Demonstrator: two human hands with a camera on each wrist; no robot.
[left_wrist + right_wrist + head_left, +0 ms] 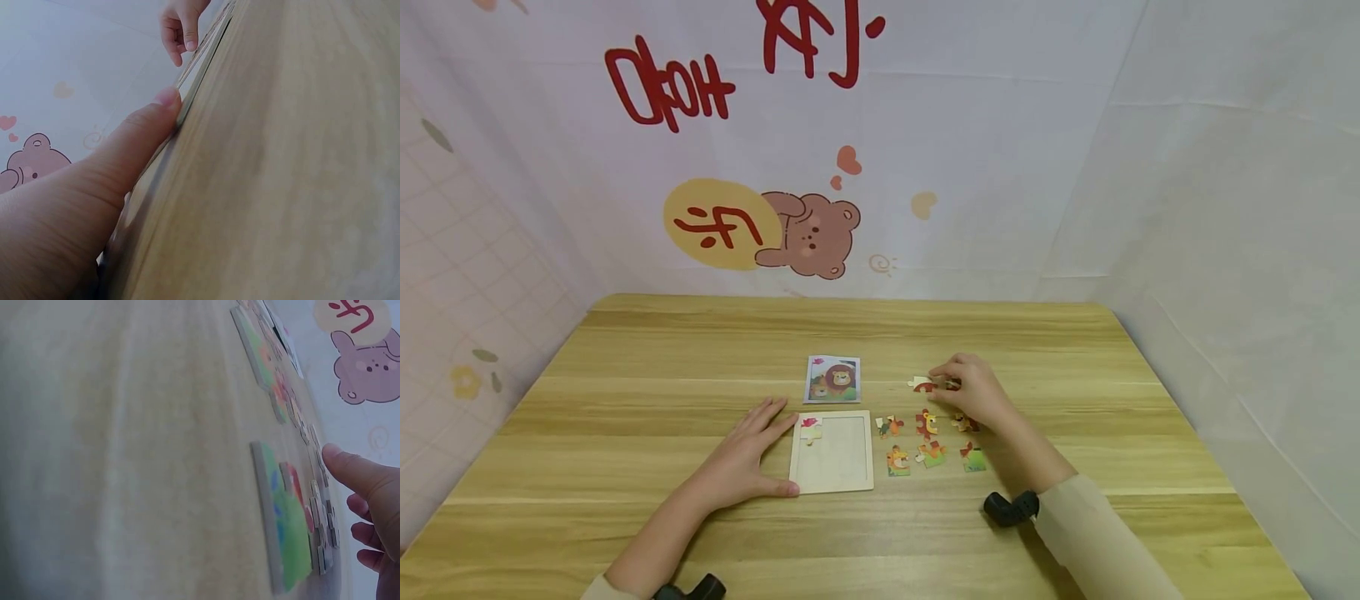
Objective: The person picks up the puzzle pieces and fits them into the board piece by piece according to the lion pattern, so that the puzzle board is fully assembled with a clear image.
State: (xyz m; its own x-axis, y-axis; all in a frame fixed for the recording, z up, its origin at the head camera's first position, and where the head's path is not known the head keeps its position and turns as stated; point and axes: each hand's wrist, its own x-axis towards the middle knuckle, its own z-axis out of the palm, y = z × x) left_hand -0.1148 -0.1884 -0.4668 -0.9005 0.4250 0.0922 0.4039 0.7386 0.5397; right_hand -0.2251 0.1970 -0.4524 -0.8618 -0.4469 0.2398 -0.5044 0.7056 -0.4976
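Note:
My left hand (741, 458) lies spread at the left side of a square wooden puzzle frame (869, 454). Its thumb touches the lower left corner and a fingertip is by the upper left one. Inside the frame's upper left corner sits a puzzle piece (810, 427) with a pink shape. To the right, my right hand (973, 390) hovers low over loose pieces, thumb and fingers apart around a white and red-brown puzzle piece (920, 384); no grip on it shows. Another piece (952, 384) is partly hidden under that hand. The right wrist view shows a green puzzle piece (284, 531) before the thumb.
A lion picture card (832, 380) lies behind the frame. Several loose pieces lie in rows right of the frame, among them a lion-face piece (898, 461) and an orange-green piece (932, 454). Printed white cloth (985, 167) hangs behind the wooden table (880, 550).

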